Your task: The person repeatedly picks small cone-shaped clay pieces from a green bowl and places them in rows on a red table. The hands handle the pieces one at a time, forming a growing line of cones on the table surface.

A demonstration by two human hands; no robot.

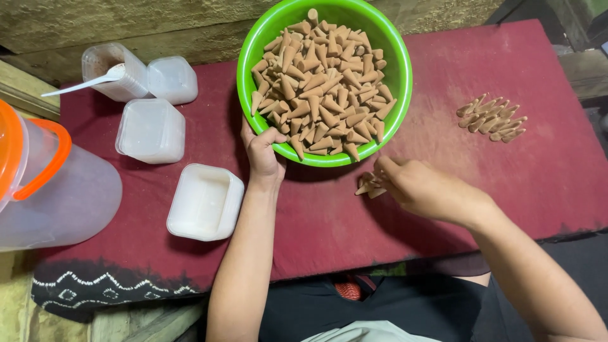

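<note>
A bright green bowl [399, 82] heaped with several tan cones [323, 88] sits at the back middle of the red cloth. My left hand [261, 155] grips the bowl's near-left rim, thumb over the edge. My right hand [418, 187] rests on the cloth just in front of the bowl, fingers pinched on a small cluster of cones [369, 185]. Another neat bunch of cones [493, 118] lies on the cloth to the right.
The red cloth [544, 171] covers a low table with a patterned dark edge at front. Several white square plastic containers [204, 201] stand at left, one holding a white spoon [88, 82]. A clear jug with orange handle [44, 177] sits at far left.
</note>
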